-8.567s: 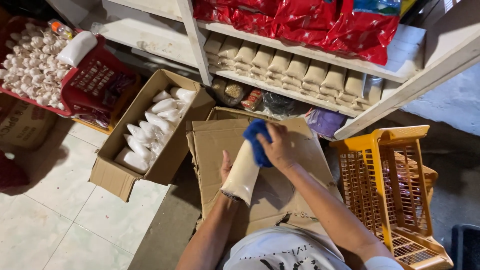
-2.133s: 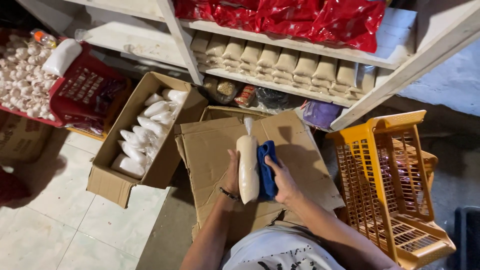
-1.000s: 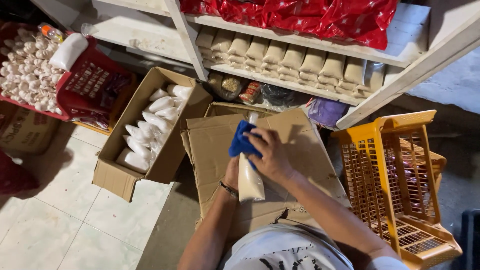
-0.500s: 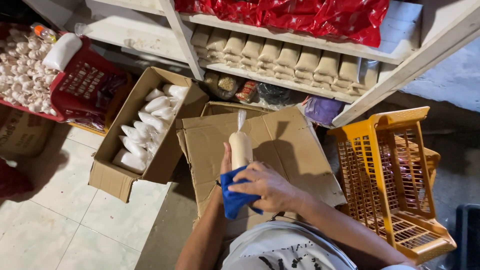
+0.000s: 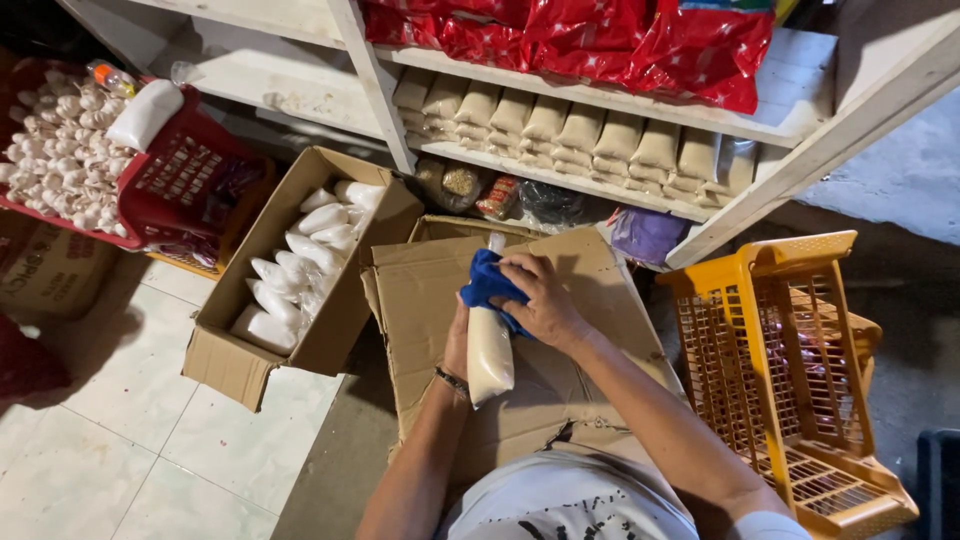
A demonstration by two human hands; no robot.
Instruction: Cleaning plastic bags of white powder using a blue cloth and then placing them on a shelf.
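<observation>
Over carton flap [image 5: 560,300]: white bag [image 5: 490,350] in left-hand [image 5: 458,335] grip, blue cloth [image 5: 490,285] atop.

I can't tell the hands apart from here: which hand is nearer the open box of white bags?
Left. The left hand holds the white bag on the side facing the open box. The right hand, pressing the blue cloth, is on the far side.

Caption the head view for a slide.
Right hand wipes a white bag with a blue cloth, left hand supporting it.
</observation>
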